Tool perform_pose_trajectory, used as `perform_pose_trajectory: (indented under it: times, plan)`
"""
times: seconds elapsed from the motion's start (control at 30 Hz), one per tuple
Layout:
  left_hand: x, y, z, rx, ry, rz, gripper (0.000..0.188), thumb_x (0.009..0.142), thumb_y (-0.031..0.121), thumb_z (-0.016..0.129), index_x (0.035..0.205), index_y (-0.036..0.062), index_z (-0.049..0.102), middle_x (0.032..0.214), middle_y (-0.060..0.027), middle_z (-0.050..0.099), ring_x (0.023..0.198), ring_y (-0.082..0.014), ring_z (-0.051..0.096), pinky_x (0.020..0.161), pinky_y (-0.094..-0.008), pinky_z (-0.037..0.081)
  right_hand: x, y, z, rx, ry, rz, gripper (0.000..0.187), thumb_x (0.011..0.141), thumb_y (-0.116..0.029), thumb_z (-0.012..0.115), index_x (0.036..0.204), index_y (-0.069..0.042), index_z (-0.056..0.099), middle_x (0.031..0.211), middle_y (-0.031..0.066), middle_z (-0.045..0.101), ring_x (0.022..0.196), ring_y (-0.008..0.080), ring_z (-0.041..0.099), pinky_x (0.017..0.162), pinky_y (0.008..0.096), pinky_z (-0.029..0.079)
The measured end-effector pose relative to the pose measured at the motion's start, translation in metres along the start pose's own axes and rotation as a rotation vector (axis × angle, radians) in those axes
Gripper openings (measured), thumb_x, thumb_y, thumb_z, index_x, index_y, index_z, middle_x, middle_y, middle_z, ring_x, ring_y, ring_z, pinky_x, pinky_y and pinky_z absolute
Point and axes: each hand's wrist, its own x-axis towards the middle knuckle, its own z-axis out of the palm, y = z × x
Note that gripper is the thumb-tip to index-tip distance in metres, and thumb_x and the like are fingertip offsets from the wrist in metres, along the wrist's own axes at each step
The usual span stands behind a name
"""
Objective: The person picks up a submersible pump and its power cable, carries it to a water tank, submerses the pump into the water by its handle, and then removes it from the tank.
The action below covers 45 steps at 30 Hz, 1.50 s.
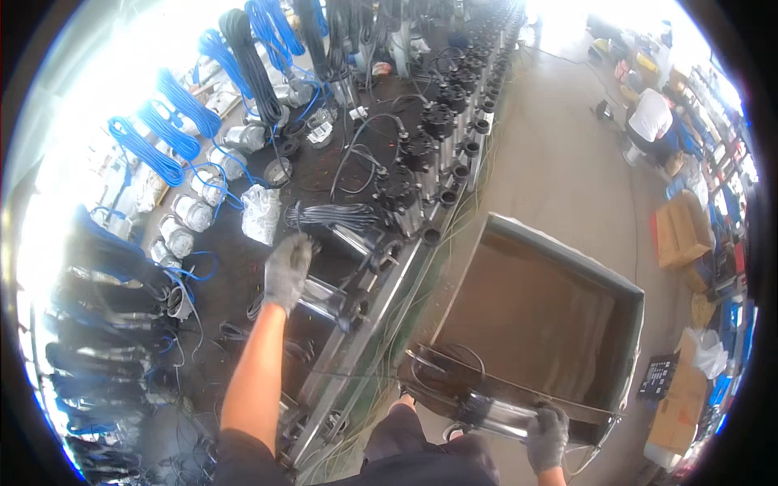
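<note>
My right hand [549, 437] curls round the right end of the steel pump [502, 415], probably steadying it along the water tank [630, 324]'s near edge; my left hand [288, 271]'s grip over the bench [312, 174] I cannot tell.

A silvery metal cylinder [504, 416] with a dark end slants across the near end of a broad tank [567, 250]. A second silvery cylinder [322, 298] lies on a dark bench [229, 283].
</note>
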Motion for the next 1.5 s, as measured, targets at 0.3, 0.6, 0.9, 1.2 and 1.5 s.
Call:
perform_pose_trajectory:
  times: [0.3, 0.6, 0.9, 1.2, 1.5]
  plan:
    - [0.32, -0.198, 0.084, 0.393, 0.001, 0.091, 0.025, 0.095, 0.011, 0.055, 0.112, 0.0078, 0.073, 0.101, -0.0189, 0.074, 0.093, -0.0366, 0.071, 0.085, -0.0435, 0.055, 0.005, 0.011, 0.032, -0.442, 0.074, 0.205, 0.022, 0.092, -0.014, 0.067, 0.111, -0.004, 0.072, 0.113, 0.0152, 0.07, 0.107, 0.0334, 0.065, 0.096, 0.0417, 0.051]
    - [0.437, -0.286, 0.216, 0.173, -0.056, 0.021, 0.021, 0.095, 0.013, 0.062, 0.111, 0.0119, 0.075, 0.105, -0.0136, 0.075, 0.087, -0.0286, 0.068, 0.081, -0.0391, 0.054, 0.035, -0.03, 0.031, -0.549, 0.031, 0.27, 0.009, 0.091, -0.008, 0.067, 0.1, -0.009, 0.07, 0.095, 0.0101, 0.068, 0.091, 0.0297, 0.064, 0.083, 0.0388, 0.052]
    - [0.468, -0.308, 0.248, 0.485, -0.14, -0.141, 0.027, 0.091, 0.028, 0.069, 0.109, 0.0092, 0.074, 0.118, -0.0231, 0.068, 0.104, -0.0415, 0.067, 0.088, -0.0492, 0.053, 0.032, -0.021, 0.038, -0.545, -0.062, 0.334, 0.015, 0.09, -0.009, 0.068, 0.105, -0.01, 0.072, 0.106, 0.0118, 0.072, 0.098, 0.0283, 0.067, 0.092, 0.042, 0.052]
    - [0.438, -0.344, 0.192, 0.816, -0.219, 0.232, 0.037, 0.1, 0.028, 0.05, 0.126, 0.0053, 0.063, 0.133, -0.017, 0.063, 0.123, -0.0348, 0.06, 0.105, -0.0431, 0.047, 0.059, -0.044, 0.037, -0.514, -0.076, 0.312, 0.028, 0.083, -0.006, 0.067, 0.109, -0.016, 0.072, 0.101, 0.0088, 0.07, 0.093, 0.0334, 0.064, 0.084, 0.0456, 0.053]
    - [0.175, -0.033, -0.028, 0.714, 0.193, 0.992, 0.034, 0.107, 0.026, 0.051, 0.107, -0.0057, 0.065, 0.114, -0.017, 0.065, 0.104, -0.0273, 0.064, 0.097, -0.038, 0.052, 0.034, -0.007, 0.016, -0.142, 0.067, 0.456, 0.029, 0.082, -0.007, 0.072, 0.111, -0.01, 0.07, 0.109, 0.0152, 0.068, 0.099, 0.0383, 0.067, 0.086, 0.0465, 0.055]
